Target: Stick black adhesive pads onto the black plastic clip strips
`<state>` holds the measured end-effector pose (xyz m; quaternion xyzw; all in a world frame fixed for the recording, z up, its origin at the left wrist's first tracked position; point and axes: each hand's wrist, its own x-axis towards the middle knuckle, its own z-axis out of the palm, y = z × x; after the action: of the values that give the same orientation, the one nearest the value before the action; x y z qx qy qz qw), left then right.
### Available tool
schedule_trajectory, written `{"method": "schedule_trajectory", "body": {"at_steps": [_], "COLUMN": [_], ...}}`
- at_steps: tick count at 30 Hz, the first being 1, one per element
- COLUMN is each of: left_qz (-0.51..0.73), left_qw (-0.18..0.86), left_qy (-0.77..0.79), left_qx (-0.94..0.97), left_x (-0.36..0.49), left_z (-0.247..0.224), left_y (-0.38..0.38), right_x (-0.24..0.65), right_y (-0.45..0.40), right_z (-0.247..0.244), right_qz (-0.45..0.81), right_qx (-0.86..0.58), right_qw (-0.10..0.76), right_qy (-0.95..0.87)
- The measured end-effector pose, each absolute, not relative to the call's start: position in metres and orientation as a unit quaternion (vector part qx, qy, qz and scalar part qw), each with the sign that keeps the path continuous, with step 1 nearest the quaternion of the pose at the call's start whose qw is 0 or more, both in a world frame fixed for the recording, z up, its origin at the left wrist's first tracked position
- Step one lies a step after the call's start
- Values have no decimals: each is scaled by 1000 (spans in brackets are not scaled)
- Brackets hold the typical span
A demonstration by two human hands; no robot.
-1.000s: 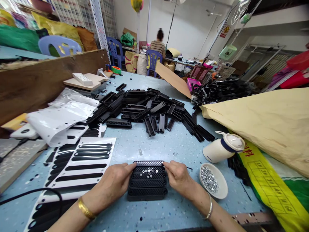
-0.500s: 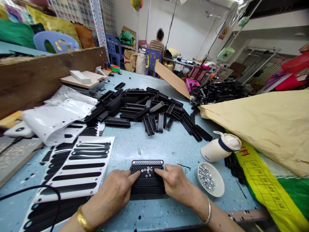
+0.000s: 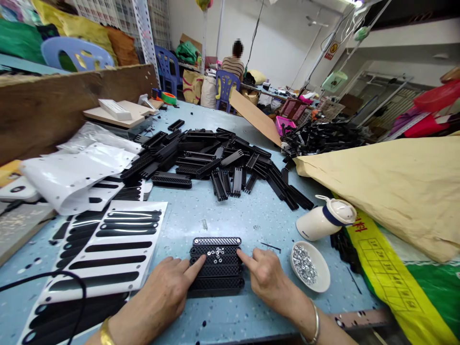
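Observation:
Several black textured strips (image 3: 217,283) lie side by side in front of me, with a few small silver nuts (image 3: 216,254) on top. My left hand (image 3: 172,282) has its index fingertip on the strips beside the nuts, other fingers curled. At the strips' right end, the index fingertip of my right hand (image 3: 266,275) touches the second strip from the top; its other fingers are folded. Whether either hand pinches a tiny part is too small to tell. A white bowl (image 3: 323,275) full of silver nuts stands right of my right hand.
A pile of black strips (image 3: 201,153) spreads across the table's middle. White sheets with black stickers (image 3: 118,247) lie at left. A cream bottle (image 3: 316,224), a hex key (image 3: 271,247) and brown paper (image 3: 388,172) are at right. A person (image 3: 233,64) sits far back.
My right index finger has shifted from near the nuts to the right end of the strips. The right hand has moved off their edge. My left hand stays beside the nuts.

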<state>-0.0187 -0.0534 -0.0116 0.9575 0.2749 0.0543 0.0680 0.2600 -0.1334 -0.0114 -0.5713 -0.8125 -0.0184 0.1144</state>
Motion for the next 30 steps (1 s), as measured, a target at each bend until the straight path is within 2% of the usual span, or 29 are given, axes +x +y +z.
{"method": "schedule_trajectory", "body": {"at_steps": [8, 14, 20, 30], "left_qz": [79, 154, 74, 122], "left_qw": [71, 78, 88, 122], "left_qy": [284, 295, 284, 299], "left_qx": [953, 940, 952, 939], "left_x": [-22, -28, -30, -36], "left_z": [-4, -2, -2, -11], "left_y": [-48, -45, -54, -48], "right_x": [258, 259, 261, 259], "right_y": [-136, -136, -137, -135], "right_z": [-23, -28, -30, -28], "right_qz": [-5, -6, -5, -2], "right_qx": [-544, -533, -536, -534], "right_qw": [177, 198, 195, 210], "right_qy": [-820, -823, -821, -819]}}
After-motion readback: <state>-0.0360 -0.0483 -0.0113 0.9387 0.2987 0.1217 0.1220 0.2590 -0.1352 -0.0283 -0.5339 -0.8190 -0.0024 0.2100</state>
